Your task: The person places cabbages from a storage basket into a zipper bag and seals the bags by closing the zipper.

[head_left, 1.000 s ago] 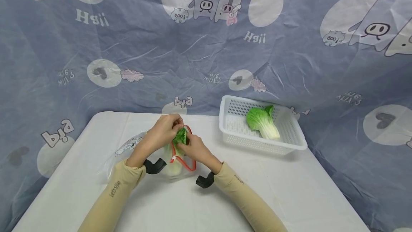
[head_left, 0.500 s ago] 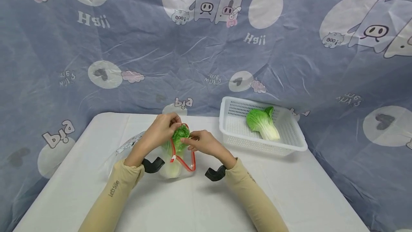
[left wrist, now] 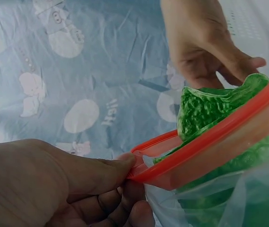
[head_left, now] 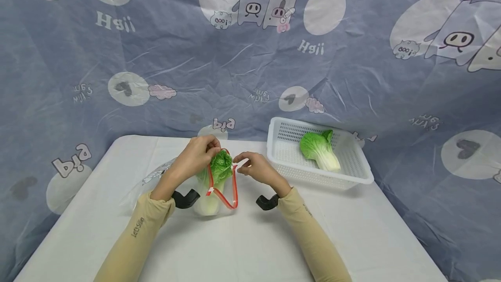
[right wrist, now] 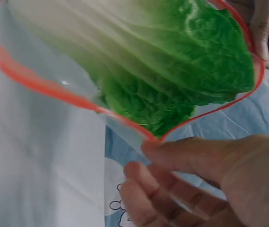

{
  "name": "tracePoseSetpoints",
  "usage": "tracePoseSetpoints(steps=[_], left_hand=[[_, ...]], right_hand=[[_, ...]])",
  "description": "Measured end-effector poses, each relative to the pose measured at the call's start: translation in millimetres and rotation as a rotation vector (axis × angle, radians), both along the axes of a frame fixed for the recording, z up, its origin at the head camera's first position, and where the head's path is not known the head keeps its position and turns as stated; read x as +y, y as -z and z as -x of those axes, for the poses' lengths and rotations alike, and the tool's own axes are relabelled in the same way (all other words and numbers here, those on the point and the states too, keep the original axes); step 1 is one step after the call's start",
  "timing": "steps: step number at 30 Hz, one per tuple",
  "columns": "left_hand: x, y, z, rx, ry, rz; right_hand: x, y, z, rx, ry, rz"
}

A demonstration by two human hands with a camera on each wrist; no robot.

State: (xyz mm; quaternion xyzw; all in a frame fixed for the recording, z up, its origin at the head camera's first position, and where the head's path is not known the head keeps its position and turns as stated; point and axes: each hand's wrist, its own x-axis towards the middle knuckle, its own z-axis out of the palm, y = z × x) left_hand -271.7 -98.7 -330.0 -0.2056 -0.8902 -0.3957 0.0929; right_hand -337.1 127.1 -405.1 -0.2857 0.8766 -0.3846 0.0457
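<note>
A head of leafy cabbage, green at the top and white at the base, lies inside a clear plastic zip bag with a red rim. In the left wrist view, my left hand pinches one corner of that rim between thumb and fingers. My right hand is at the opposite corner. There, its thumb touches the red rim, while its fingers are loosely bent and apart from the thumb. Green leaf tips stick up through the mouth of the bag.
A white perforated basket stands at the back right of the white table, with another cabbage inside. Further clear printed plastic lies left of the bag. A patterned blue curtain hangs behind.
My right hand has come off the cabbage leaves and moved right to the bag's rim corner. More of the leafy top shows. The left hand keeps its pinch.
</note>
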Motion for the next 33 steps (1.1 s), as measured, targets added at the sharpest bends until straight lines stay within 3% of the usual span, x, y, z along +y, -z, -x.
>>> tracePoseSetpoints(steps=[5, 10, 16, 21, 27, 31, 33], left_hand=[[-1.2, -0.4, -0.2, -0.001, -0.009, 0.001], [-5.9, -2.7, 0.2, 0.016, -0.032, -0.015], [-11.0, -6.0, 0.7, 0.030, -0.057, -0.100], [-13.2, -7.0, -0.5, 0.021, -0.080, -0.147], [-17.3, -10.6, -3.0, 0.026, -0.109, -0.157], [-23.0, -15.5, -8.4, 0.008, -0.127, -0.060], [-25.2, -17.0, -11.8, -0.023, -0.086, 0.018]], right_hand=[[-3.1, 7.5, 4.1, 0.098, -0.018, -0.018], [-0.1, 2.9, 2.5, 0.150, -0.040, -0.003], [7.4, -11.4, -3.0, 0.136, -0.120, 0.093], [13.3, -22.3, -9.7, 0.076, -0.136, 0.162], [20.5, -35.2, -16.1, 0.060, -0.089, 0.255], [25.5, -40.5, -16.2, 0.092, -0.002, 0.299], [27.8, -42.8, -15.9, 0.098, 0.050, 0.323]])
